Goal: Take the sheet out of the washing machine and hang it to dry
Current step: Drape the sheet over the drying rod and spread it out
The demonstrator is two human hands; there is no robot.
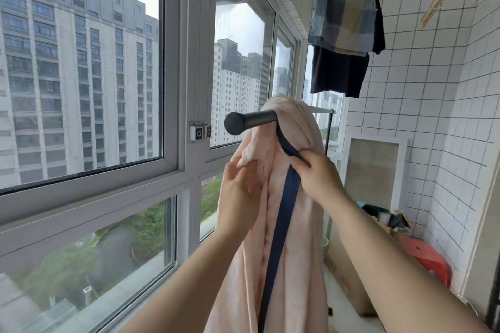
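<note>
A pale pink sheet (295, 224) with a dark blue trim strip (284, 211) hangs bunched over a dark metal drying rail (254, 120) that points toward me. The sheet drapes down past the bottom of the view. My left hand (238, 192) grips a fold of the pink fabric on the sheet's left side, below the rail's end cap. My right hand (319, 178) pinches the blue trim and the fabric beside it, just under the rail. The washing machine is out of view.
Large windows (86, 89) run along the left, close to the rail. Dark and checked clothes (343, 35) hang from a ceiling rack at upper right. A tiled wall (446, 116), a red stool (427, 259), a cardboard box and clutter stand at the right.
</note>
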